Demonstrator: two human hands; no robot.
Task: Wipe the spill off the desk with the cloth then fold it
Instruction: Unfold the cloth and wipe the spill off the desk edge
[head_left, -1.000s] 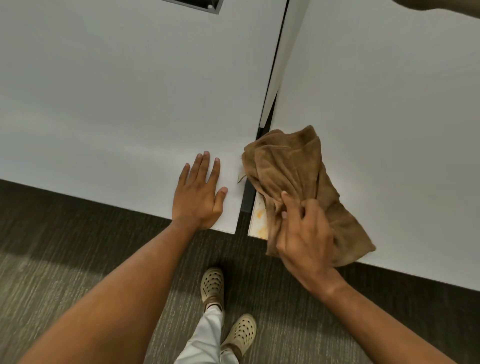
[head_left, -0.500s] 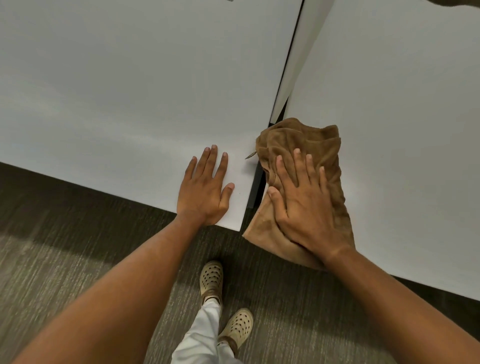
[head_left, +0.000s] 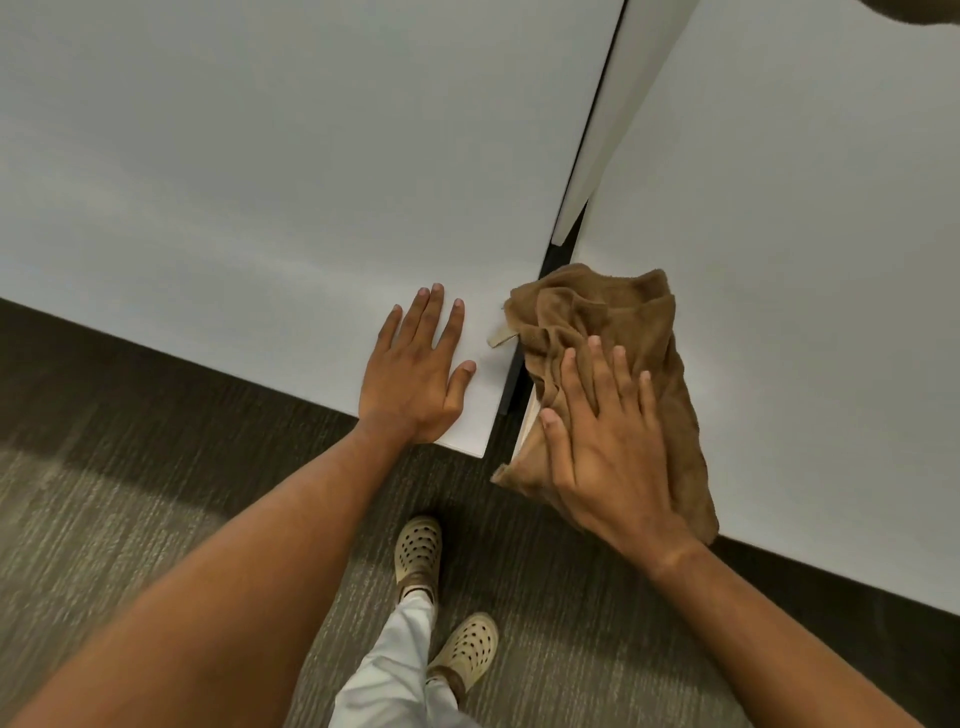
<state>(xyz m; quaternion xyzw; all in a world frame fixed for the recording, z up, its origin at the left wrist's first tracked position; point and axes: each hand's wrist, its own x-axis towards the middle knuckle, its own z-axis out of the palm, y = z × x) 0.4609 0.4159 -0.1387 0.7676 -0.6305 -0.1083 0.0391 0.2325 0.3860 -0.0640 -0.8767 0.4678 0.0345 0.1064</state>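
R hand (head_left: 605, 457) flat, fingers spread, pressing brown cloth (head_left: 618, 332) on near-left corner of right desk (head_left: 810, 291); cloth overhangs edge by gap. L hand (head_left: 415, 379) flat, empty, on left desk (head_left: 249, 197). Risk: cloth slips off corner; spill smears into gap.

The cloth (head_left: 613, 322) and right hand (head_left: 608, 457) hide the desk (head_left: 779, 312) corner beneath

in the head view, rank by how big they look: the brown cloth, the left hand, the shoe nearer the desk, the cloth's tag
Largest to smallest as they appear:
1. brown cloth
2. left hand
3. shoe nearer the desk, though it lies farther from the camera, so it looks smaller than it is
4. tag
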